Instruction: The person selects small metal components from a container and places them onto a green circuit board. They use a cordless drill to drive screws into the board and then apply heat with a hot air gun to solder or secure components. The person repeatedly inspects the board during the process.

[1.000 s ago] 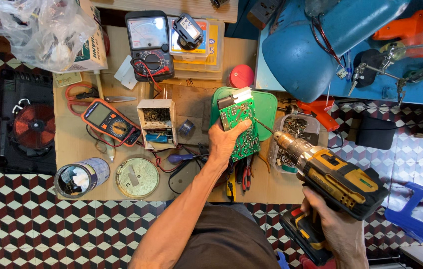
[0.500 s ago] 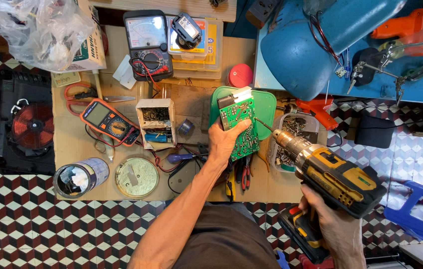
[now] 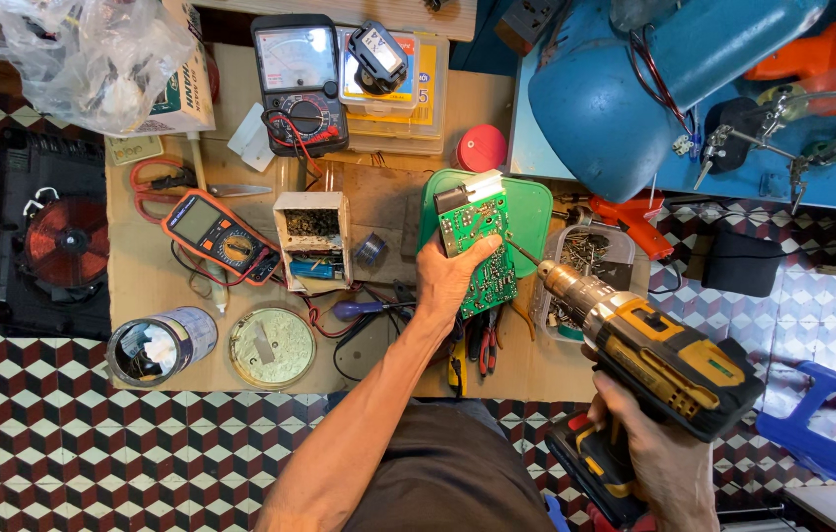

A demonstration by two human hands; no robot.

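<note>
- My left hand (image 3: 449,278) grips the green circuit board (image 3: 480,251) by its lower left edge, thumb across the face, holding it tilted over the green tray (image 3: 534,202) in the middle of the frame so its face is turned toward the bit.
- My right hand (image 3: 656,455) is wrapped around the grip of the yellow and black drill (image 3: 662,357) at lower right. The thin bit (image 3: 521,252) points up-left and its tip sits at the board's right edge; I cannot tell if it touches.
- I brace the board with my fingers behind it, as I judge it, so that it does not twist away from the bit.
- Just right of the board a clear tub of screws (image 3: 587,258) sits near the drill's chuck, within easy reach.
- Below the board, red-handled pliers (image 3: 483,343) lie on the cardboard.
- Left of my wrist stands a small white box (image 3: 312,239) of parts, and further left an orange multimeter (image 3: 221,236) lies at an angle with its leads trailing.
- At lower left lie a tin can (image 3: 160,343) on its side and a round lid (image 3: 272,347) flat.
- At upper centre an analog meter (image 3: 298,77) lies face up; a blue tank (image 3: 635,89) fills the upper right.
</note>
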